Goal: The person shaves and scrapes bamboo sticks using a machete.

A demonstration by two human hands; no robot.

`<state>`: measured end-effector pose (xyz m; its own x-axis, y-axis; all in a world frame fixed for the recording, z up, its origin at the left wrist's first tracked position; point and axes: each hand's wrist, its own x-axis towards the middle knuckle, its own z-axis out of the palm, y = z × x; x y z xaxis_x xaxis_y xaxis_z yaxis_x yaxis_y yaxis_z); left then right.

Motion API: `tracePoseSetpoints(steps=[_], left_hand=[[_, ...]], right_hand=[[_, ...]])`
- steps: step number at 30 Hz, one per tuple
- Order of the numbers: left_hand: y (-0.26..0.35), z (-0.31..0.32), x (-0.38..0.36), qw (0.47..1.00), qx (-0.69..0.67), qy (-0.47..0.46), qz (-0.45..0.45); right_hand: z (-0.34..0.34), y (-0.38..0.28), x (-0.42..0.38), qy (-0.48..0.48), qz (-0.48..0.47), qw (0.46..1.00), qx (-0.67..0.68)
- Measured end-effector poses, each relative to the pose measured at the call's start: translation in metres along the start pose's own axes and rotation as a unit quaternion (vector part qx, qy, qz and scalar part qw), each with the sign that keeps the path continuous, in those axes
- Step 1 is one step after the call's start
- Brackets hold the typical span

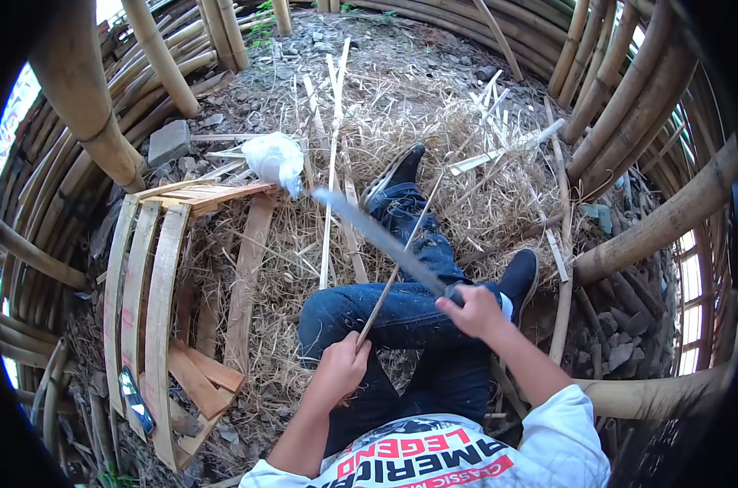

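My left hand (342, 368) is closed around the lower end of a thin bamboo strip (393, 275), which slants up and away to the right over my bent leg. In my right hand (473, 311) is the dark handle of a machete (377, 237), its long grey blade pointing up and left. The blade crosses the strip in this view, above my jeans (352, 313). A white plastic bag (274, 161) lies on the ground beyond the blade tip.
A slatted wooden crate (159, 268) lies to my left, with a phone-like object (136, 400) on its slats. Dry shavings (491, 183) and split bamboo strips (334, 163) cover the ground. Thick bamboo poles (661, 220) stand around me. A grey block (169, 143) sits at back left.
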<state>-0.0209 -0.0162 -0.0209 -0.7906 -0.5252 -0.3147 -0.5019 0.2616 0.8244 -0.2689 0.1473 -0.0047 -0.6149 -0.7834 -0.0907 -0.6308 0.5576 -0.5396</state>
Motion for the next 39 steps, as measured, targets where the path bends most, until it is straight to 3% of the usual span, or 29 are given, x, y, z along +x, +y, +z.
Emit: tracePoseSetpoints(steps=[5,7,13,15,21,23,27,28,31,33,35,39], left_hand=[[0.001,-0.006,-0.001,0.999,-0.041,-0.014,-0.026],[0.010,-0.016,-0.002,0.987,-0.110,-0.073,-0.088],[0.005,-0.015,-0.004,0.993,-0.082,-0.081,-0.032],[0.002,-0.017,-0.004,0.991,-0.101,-0.084,-0.022],[-0.003,-0.019,-0.004,0.990,-0.095,-0.102,-0.014],[-0.003,-0.019,-0.004,0.991,-0.088,-0.101,-0.010],[0.001,-0.018,-0.004,0.989,-0.113,-0.097,-0.025],[0.002,-0.018,-0.003,0.988,-0.124,-0.089,-0.033],[-0.008,-0.012,0.002,0.973,-0.200,-0.092,-0.073],[-0.013,-0.016,0.003,0.974,-0.187,-0.107,-0.076],[-0.008,-0.021,0.001,0.944,-0.289,-0.122,-0.101],[-0.030,-0.017,0.002,0.927,-0.330,-0.158,-0.080]], right_hand=[[0.006,-0.040,-0.001,-0.064,-0.098,0.987,-0.111],[-0.004,-0.045,0.003,-0.054,-0.112,0.981,-0.148],[-0.034,-0.034,0.012,-0.024,-0.146,0.952,-0.266],[-0.041,-0.020,0.018,0.038,-0.108,0.957,-0.265],[-0.052,0.001,0.029,0.070,0.059,0.971,-0.219],[-0.041,-0.009,0.018,0.098,0.088,0.978,-0.159],[0.016,-0.032,-0.015,0.071,0.120,0.984,0.113],[0.035,-0.038,-0.023,0.082,0.083,0.983,0.139],[0.068,-0.045,-0.034,0.035,0.105,0.984,0.136],[0.064,-0.048,-0.034,0.045,0.084,0.980,0.177],[0.056,-0.048,-0.033,0.056,0.046,0.970,0.234],[0.043,-0.063,-0.050,0.023,0.033,0.940,0.339]])
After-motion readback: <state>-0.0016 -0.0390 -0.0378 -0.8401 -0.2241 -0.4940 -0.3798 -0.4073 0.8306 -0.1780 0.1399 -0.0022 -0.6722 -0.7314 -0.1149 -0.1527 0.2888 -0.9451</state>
